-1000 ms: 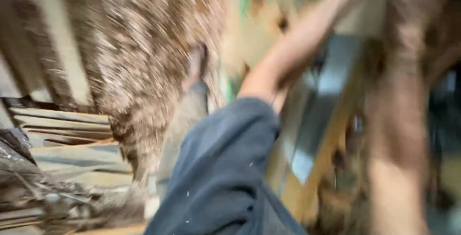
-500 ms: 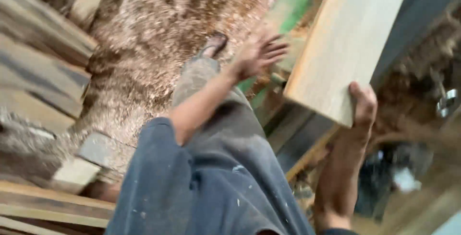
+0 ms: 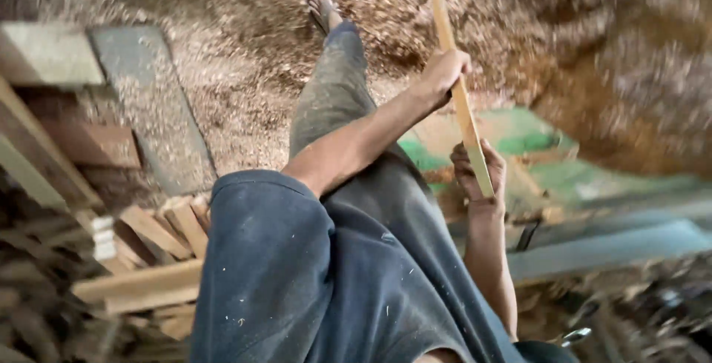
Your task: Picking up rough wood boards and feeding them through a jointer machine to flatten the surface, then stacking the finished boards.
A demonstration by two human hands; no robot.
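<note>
— What has moved since half a second back?

— The board [image 3: 456, 85]. Then it showed its broad pale face, held only from below by the right hand, with the left hand spread open in the air short of it. Now it is turned so only its thin edge shows, a narrow strip running from the top of the view down toward the person's hip.

— And the hands?

— Both are clamped on the board. The left hand [image 3: 443, 75] is wrapped around it partway up, fingers curled over the edge. The right hand [image 3: 478, 177] grips it below that, at the lower end, palm against the wood.

— So what does that mean for the work?

— I'd judge the board is now under two-handed control, carried edge-on, rather than balanced on one palm.

— What lies around the board?

— Beyond it, the sawdust floor [image 3: 222, 88] and the person's sandalled foot [image 3: 320, 0]. To its right, a green machine top [image 3: 519, 137]. Well to its left, a pile of wood offcuts [image 3: 148, 259] beside the dark trouser leg.
</note>
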